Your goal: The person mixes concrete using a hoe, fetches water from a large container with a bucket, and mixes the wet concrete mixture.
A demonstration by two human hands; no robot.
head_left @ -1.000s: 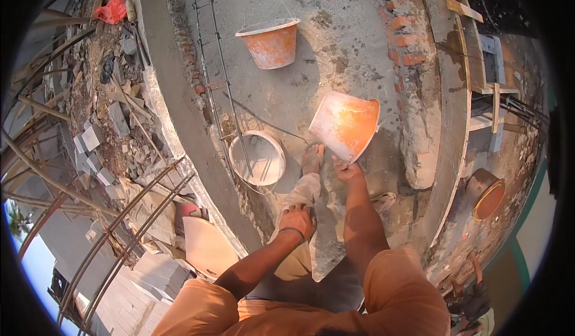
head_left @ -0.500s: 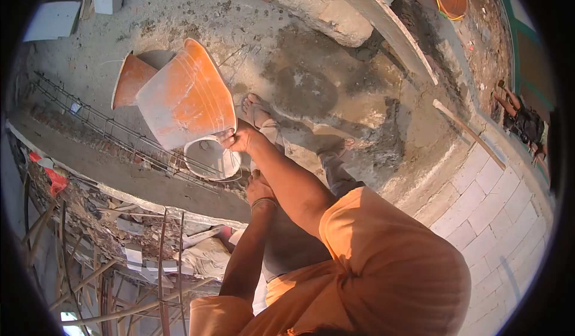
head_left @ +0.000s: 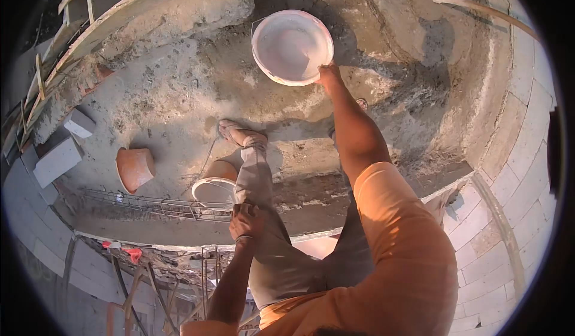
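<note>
My right hand (head_left: 327, 75) grips the near right rim of a bucket (head_left: 290, 45), its arm stretched out ahead. The bucket's mouth faces up toward me, and a pale coating covers the inside. A thin wire handle hangs at its left side. My left hand (head_left: 245, 219) rests on my left knee with its fingers laid over the trouser leg, holding nothing. Beside that leg stands another bucket (head_left: 218, 177), orange outside and whitish inside, partly hidden by the leg. Farther left an orange bucket (head_left: 136, 167) lies tipped on the ground.
Thin steel rebar (head_left: 156, 205) runs along the concrete ledge (head_left: 173, 231) by my feet. Pale blocks (head_left: 58, 161) lie at the left. A block wall (head_left: 509, 156) rises on the right, and a wooden handle (head_left: 479, 11) leans at the upper right.
My right hand has swung the bucket forward and right, away from the other two, and turned its mouth into view. My left hand stays at the knee. The view has turned.
</note>
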